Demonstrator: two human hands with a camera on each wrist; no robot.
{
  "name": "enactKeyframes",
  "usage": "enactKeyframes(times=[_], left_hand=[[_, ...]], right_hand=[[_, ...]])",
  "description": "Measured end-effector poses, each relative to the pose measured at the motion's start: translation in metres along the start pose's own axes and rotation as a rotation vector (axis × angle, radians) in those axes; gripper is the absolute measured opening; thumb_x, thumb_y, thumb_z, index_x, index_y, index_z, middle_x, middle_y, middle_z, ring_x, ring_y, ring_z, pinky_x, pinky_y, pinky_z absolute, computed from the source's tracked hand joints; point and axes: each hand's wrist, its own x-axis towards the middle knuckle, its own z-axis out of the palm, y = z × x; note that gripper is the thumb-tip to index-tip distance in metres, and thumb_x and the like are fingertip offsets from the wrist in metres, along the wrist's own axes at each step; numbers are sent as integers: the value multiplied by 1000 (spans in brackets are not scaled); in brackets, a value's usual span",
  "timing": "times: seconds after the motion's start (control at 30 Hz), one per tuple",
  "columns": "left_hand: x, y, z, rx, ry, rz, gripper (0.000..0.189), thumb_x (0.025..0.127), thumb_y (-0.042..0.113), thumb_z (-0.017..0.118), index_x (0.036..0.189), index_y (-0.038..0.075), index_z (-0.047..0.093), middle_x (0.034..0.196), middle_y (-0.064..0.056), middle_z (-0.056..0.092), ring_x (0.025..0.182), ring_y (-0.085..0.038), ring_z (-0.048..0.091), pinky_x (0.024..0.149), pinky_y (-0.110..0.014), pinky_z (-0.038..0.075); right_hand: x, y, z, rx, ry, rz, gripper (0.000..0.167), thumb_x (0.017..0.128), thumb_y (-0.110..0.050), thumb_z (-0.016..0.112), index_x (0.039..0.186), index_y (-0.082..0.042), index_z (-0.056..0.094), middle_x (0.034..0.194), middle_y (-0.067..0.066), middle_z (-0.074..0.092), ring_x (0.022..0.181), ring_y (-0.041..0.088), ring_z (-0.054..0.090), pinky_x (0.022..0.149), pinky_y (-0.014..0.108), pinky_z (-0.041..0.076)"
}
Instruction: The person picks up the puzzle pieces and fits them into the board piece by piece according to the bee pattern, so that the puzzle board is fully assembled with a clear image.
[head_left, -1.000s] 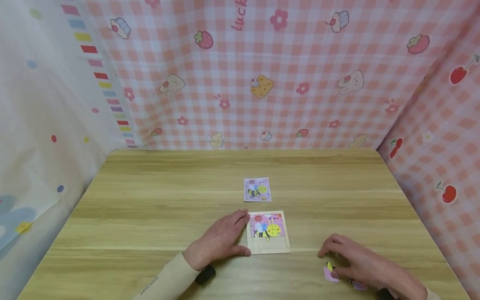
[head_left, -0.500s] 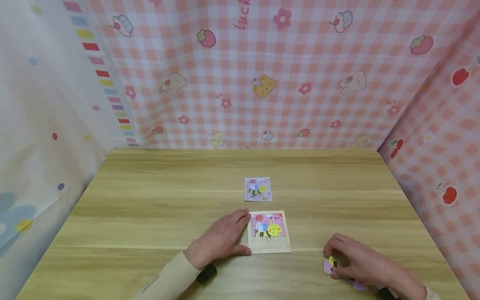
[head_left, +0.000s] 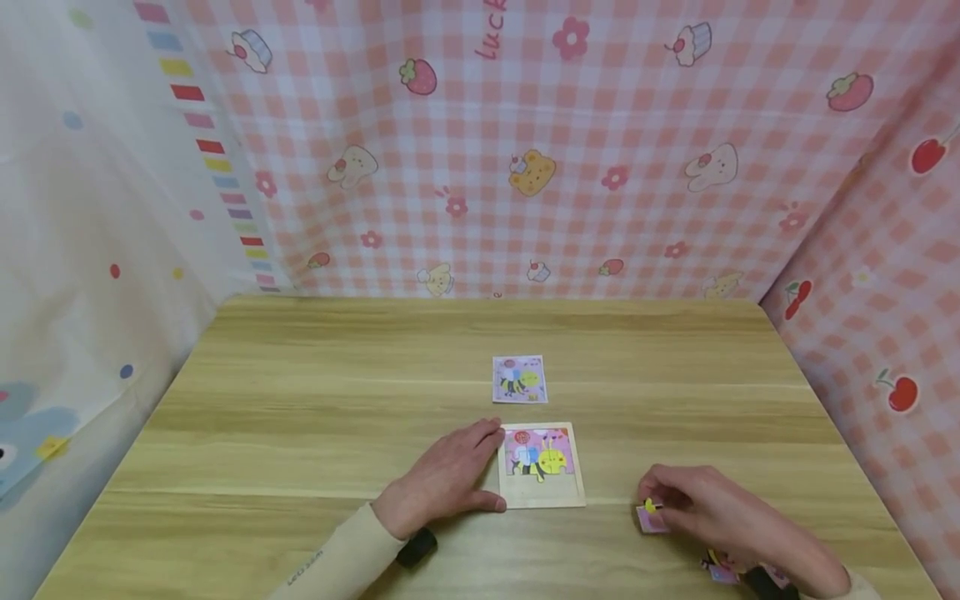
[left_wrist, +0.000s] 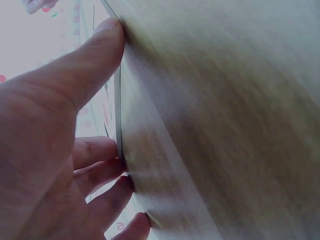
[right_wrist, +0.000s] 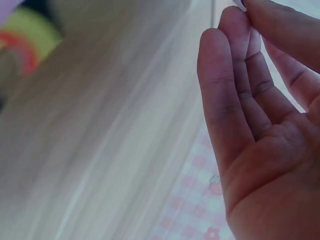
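My left hand [head_left: 446,482] lies along the left side of a square wooden puzzle tray [head_left: 542,493], thumb by its near corner and fingertips by its far corner. Inside the tray, fitted pieces form the upper part of a bee picture; the lower strip shows bare wood. In the left wrist view the thumb [left_wrist: 102,50] and fingers touch the tray's edge. My right hand [head_left: 705,504] pinches a pink and yellow puzzle piece [head_left: 651,520] between thumb and fingers, right of the tray. Only a sliver of that piece shows at the fingertips in the right wrist view.
Loose puzzle pieces [head_left: 723,573] lie under the right wrist, partly hidden by it. A printed bee picture card [head_left: 520,380] lies beyond the tray. Behind the wooden table [head_left: 337,375] hangs a pink checked curtain [head_left: 465,125], with further cloth on both sides.
My right hand has closed its fingertips on the puzzle piece and moved it slightly away from me, uncovering more of the loose pieces. My left hand stays at the tray.
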Motion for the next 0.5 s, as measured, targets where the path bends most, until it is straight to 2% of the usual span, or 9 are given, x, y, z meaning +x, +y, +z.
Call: enactKeyframes(times=[0.3, 0.5], left_hand=[[0, -1, 3, -10, 11, 7, 91, 87, 53, 79, 153, -1, 45, 160, -15, 41, 147, -29, 41, 119, -44, 37], [0, -2, 3, -22, 5, -9, 92, 87, 52, 79, 154, -1, 45, 161, -15, 40, 147, -29, 40, 119, -44, 37]], right_hand=[[26, -18, 8, 3, 22, 87, 16, 95, -16, 76, 104, -27, 68, 86, -18, 63, 79, 0, 58, 67, 21, 52], [41, -26, 14, 1, 45, 93, 19, 95, -8, 74, 103, -24, 70, 89, -17, 65, 80, 2, 59, 70, 23, 55]])
